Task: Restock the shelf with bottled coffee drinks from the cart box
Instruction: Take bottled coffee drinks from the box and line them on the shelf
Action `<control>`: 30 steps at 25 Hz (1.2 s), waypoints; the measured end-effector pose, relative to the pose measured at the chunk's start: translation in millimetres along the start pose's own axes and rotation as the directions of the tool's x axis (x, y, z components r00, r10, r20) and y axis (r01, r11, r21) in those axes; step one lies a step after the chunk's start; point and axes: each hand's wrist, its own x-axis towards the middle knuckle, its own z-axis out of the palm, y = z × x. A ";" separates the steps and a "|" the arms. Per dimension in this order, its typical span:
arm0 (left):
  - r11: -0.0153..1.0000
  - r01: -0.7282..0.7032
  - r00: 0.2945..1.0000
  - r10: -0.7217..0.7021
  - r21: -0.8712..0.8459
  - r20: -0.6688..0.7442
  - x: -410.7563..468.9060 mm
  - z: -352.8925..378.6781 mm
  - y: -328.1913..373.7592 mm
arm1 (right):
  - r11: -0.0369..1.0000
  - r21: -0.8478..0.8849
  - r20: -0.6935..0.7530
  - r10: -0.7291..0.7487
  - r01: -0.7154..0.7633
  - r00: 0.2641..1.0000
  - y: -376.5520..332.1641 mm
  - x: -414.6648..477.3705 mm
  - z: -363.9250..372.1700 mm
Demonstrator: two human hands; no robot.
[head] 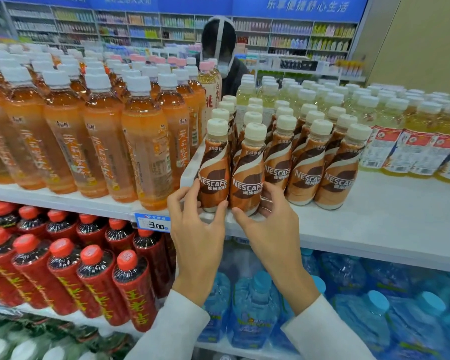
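Brown and white bottled coffee drinks with cream caps stand in rows on the white top shelf (374, 219). My left hand (196, 229) grips the base of the front-left coffee bottle (215, 170) at the shelf's front edge. My right hand (266, 224) holds the base of the coffee bottle (248, 175) beside it. Both bottles are upright and touch each other. More coffee bottles (309, 165) stand to their right and behind. No cart box is in view.
Orange tea bottles (96, 141) crowd the shelf on the left, pale yellow drinks (413, 141) on the right. Red bottles (89, 271) and blue water bottles (361, 307) fill the lower shelf. A price tag (152, 222) hangs on the shelf edge. A person (222, 61) stands behind the shelf.
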 end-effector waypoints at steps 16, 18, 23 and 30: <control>0.995 0.077 0.996 -0.079 0.071 0.035 -7.3 0.6 9.6 | 0.994 -0.111 0.105 0.010 0.001 0.994 5.8 -2.8 1.4; 0.994 0.078 0.996 -0.081 0.079 0.039 -11.9 -1.6 8.2 | 0.993 -0.117 0.143 -0.004 0.021 0.990 5.2 -9.3 -6.2; 0.983 0.138 0.989 -0.142 0.120 0.026 -52.4 -29.4 5.4 | 0.999 0.024 0.249 -0.028 0.023 0.968 -1.5 -50.9 -36.6; 0.822 0.461 0.886 -0.448 0.335 -0.122 -177.1 -127.7 -28.9 | 0.987 0.156 0.535 -0.048 -0.043 0.843 17.9 -141.2 -20.0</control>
